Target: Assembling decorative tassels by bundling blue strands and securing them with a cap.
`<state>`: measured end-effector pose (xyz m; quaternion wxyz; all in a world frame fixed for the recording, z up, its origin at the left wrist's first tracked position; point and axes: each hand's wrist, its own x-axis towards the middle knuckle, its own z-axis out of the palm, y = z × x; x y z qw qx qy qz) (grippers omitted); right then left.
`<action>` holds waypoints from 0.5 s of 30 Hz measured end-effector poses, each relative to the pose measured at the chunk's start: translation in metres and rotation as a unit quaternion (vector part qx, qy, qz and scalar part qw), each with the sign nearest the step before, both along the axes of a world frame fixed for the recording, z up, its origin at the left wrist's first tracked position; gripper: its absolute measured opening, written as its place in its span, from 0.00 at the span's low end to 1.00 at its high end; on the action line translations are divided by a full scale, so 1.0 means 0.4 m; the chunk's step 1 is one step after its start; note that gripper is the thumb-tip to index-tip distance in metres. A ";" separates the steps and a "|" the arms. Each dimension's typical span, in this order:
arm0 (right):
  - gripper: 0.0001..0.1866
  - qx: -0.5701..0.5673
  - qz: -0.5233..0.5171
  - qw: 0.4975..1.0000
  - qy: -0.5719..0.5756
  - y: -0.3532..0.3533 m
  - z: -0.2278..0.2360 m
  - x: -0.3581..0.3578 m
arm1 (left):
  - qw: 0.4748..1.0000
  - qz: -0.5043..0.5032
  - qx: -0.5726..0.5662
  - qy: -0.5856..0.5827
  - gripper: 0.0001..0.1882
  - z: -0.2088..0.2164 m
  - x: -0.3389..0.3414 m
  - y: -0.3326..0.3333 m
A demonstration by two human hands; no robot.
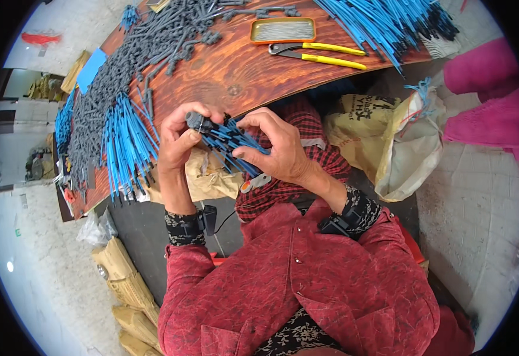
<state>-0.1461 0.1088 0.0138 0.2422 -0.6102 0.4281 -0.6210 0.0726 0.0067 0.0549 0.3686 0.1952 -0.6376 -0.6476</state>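
Observation:
Above my lap, both hands are at a loose bundle of blue rods with black ends [230,142]. My left hand [179,133] is closed around its upper left end, with a dark grey ribbed piece [199,123] beside the thumb. My right hand [280,145] curves over the bundle's other side, its thumb lying across the rods and its forefinger at their far edge. The remaining right fingers are mostly hidden. Just below the bundle, a small grey and orange object [255,183] rests by the red plaid cloth [324,163] on my lap.
On the wooden table [230,83] lie a heap of grey ribbed parts [117,71], blue rods [126,139] on both sides, yellow-handled pincers [318,53] and a tray of thin pins [283,29]. An open sack [413,148] stands at right, near a person's pink-clad legs [490,101].

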 end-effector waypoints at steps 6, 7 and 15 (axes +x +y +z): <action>0.15 -0.076 -0.207 0.937 0.272 -0.115 0.003 -0.223 | 1.000 -0.013 -0.008 0.020 0.25 -0.001 0.005 0.003; 0.15 -0.065 -0.228 0.924 0.299 -0.143 -0.013 -0.278 | 1.000 -0.018 -0.009 0.018 0.25 0.002 -0.001 0.003; 0.16 -0.031 -0.180 0.808 0.559 -0.218 -0.030 -0.461 | 0.999 -0.025 -0.011 0.027 0.25 -0.003 0.028 0.014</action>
